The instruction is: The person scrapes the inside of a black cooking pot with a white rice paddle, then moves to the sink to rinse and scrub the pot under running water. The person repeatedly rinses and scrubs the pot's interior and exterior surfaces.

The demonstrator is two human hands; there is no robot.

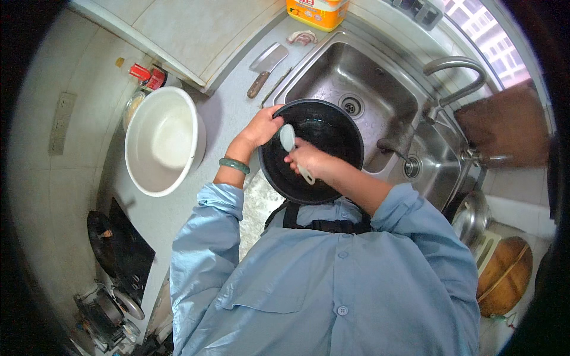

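My left hand (262, 127) grips the rim of a deep black pot (334, 133) at its upper left, with a green bangle on that wrist. The pot is tilted so that I look down into its dark interior, and it hangs in front of my waist by the sink edge. Inside the pot's outline, my right hand (310, 159) is closed around the handle of a pale dish brush (287, 137). The brush's oval head points up and left, close to my left fingers; its bristle side is hidden, so contact with the pot wall cannot be judged.
Beyond the pot lies a steel double-bowl sink (369, 66) with a curved faucet (472, 69). A cleaver (269, 66) rests on the counter near a scrap of meat or cloth (303, 37) and an orange jug (317, 15). A white basin (167, 142) stands left.
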